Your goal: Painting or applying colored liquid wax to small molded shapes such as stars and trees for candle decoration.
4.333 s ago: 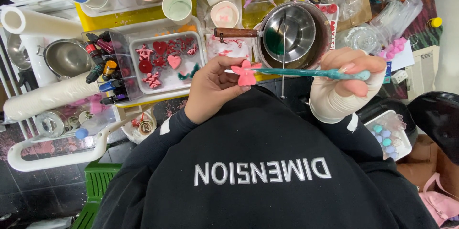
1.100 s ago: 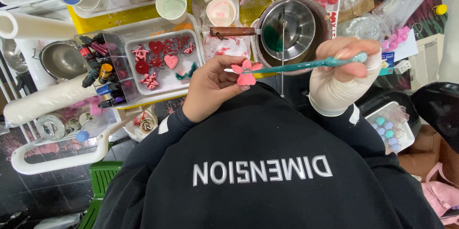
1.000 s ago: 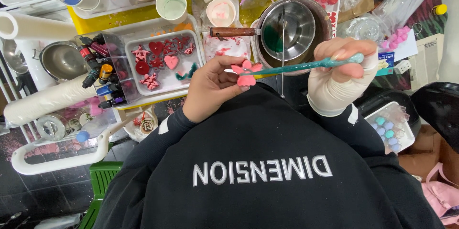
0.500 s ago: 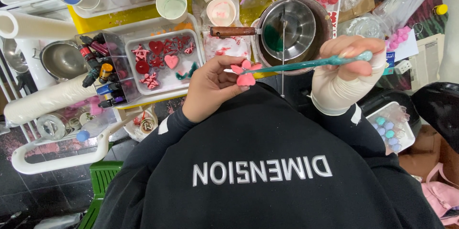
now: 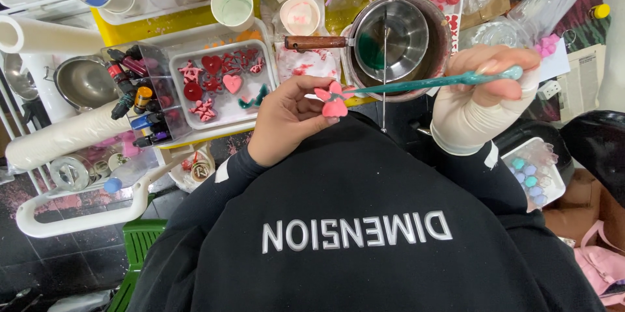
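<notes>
Head view: the left hand is bare and its grip is clamped on a small pink bow-shaped piece, pinched between thumb and fingertips above the person's dark sweatshirt, just short of the desk edge. The right hand, its wrist wrapped in white, has its grip clamped on a long teal stick, held nearly level, with the stick's left tip touching the bow. Just beyond the stick stands a steel saucepan with a wooden handle and green liquid inside. To the left lies a white tray of red and pink moulded shapes, and beside it a clear box of small dye bottles. Cups of blue, pink and pale green colour stand further back.
</notes>
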